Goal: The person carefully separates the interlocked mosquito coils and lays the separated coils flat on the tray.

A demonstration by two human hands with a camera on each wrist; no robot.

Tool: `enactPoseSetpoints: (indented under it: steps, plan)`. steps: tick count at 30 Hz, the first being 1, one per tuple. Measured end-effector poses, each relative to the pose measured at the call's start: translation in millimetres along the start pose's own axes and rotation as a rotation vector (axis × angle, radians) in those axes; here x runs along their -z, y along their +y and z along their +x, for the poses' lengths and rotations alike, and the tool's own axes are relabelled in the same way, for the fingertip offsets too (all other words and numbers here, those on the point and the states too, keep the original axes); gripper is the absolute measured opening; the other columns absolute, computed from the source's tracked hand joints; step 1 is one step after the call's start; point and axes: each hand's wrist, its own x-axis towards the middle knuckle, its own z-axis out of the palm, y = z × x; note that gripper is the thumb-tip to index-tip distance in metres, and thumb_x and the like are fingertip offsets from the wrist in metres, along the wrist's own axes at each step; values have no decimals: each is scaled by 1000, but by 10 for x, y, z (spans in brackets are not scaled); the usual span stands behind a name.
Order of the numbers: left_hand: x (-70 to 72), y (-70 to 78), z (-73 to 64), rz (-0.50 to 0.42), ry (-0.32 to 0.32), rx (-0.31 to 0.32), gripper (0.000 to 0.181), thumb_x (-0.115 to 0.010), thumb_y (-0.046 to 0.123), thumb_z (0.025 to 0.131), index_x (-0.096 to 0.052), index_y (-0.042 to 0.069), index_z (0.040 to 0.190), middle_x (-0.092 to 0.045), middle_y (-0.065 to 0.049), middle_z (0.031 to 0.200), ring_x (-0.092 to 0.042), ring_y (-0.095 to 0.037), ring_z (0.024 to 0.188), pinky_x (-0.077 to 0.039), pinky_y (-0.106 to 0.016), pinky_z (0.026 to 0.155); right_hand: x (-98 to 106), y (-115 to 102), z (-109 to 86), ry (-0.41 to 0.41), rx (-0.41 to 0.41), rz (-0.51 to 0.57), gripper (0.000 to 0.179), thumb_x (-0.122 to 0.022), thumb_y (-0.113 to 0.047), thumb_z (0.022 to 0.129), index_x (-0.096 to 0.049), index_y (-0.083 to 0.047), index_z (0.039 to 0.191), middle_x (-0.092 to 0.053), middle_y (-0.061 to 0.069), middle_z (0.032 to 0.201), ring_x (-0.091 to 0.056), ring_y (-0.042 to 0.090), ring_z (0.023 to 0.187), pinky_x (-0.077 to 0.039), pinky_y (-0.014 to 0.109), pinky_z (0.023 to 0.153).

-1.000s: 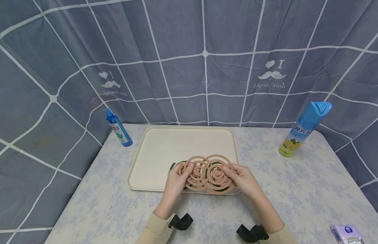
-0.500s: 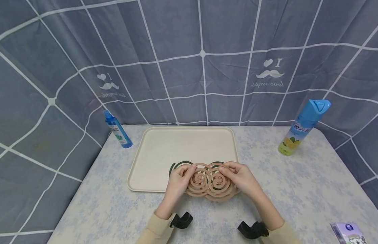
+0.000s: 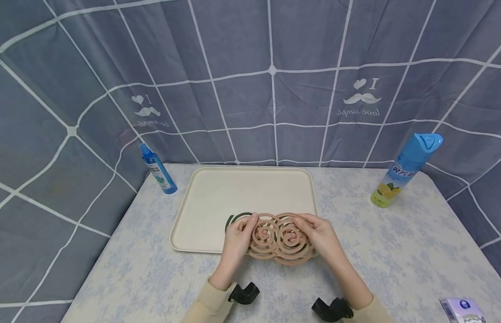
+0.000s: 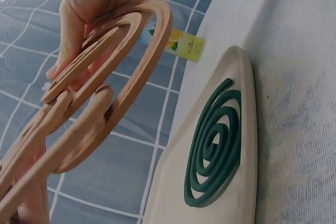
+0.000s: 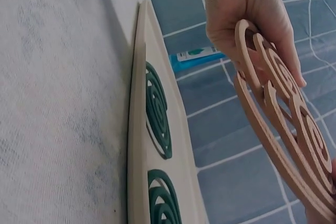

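Note:
Between the two hands, a pair of brown mosquito coils (image 3: pixel 279 242) is held up above the front edge of the cream tray (image 3: pixel 238 179). Their spirals overlap in the middle. The left hand (image 3: pixel 236 237) pinches the left side between thumb and fingers. At the opposite side, the right hand (image 3: pixel 321 235) holds the coils with its thumb in front. Dark green mosquito coils lie on the tray: one (image 4: pixel 207 153) shows in the left wrist view, and two separate spirals (image 5: pixel 159 111) appear in the right wrist view. In the head view the brown pair mostly hides them.
A blue spray bottle (image 3: pixel 158 170) stands left of the tray. At the right is a tall blue and yellow aerosol can (image 3: pixel 404 170). A purple pack (image 3: pixel 462 310) lies at the near right corner. A grey gridded curtain (image 3: pixel 230 103) hangs behind the table.
The brown coils have come slightly nearer the body and lower in the head view. More of the green coil shows behind the left hand. Both hands keep hold of the brown pair.

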Motion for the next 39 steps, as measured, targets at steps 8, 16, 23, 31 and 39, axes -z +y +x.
enactPoseSetpoints:
  steps: [8,16,23,31,39]
  plan:
    - [-22,77,-48,-26,82,9,38,-61,35,98,-73,0,93,-55,6,59,-48,-5,54,-42,-17,50,-14,-59,-61,75,-10,7,31,-59,-24,100,-68,-5,122,-74,10,110,-66,3,90,-54,17,76]
    - [-60,113,-88,-112,118,10,37,-61,33,99,-74,-2,99,-66,-3,72,-56,-4,61,-47,-17,52,-17,-83,-121,113,-24,124,32,-58,-21,101,-65,0,124,-72,16,114,-68,-1,85,-56,17,74]
    - [-76,102,-119,-199,159,53,41,-57,36,100,-71,-2,108,-65,-3,77,-58,-10,71,-51,-21,60,-20,-63,-140,150,-33,200,33,-58,-23,101,-64,-1,126,-72,13,116,-69,1,86,-57,18,70]
    - [-91,56,-161,-415,150,124,48,-53,45,100,-66,-1,106,-64,0,75,-61,-8,57,-53,-20,53,-25,-38,-162,179,-53,306,37,-57,-24,101,-61,0,130,-72,-17,87,-57,0,61,-46,13,50]
    - [-121,25,-193,-503,231,124,43,-52,46,100,-64,4,93,-58,3,61,-55,-7,51,-46,-19,52,-52,-28,-187,209,-37,431,39,-53,-22,103,-58,6,129,-70,-12,87,-54,-1,58,-45,11,48]
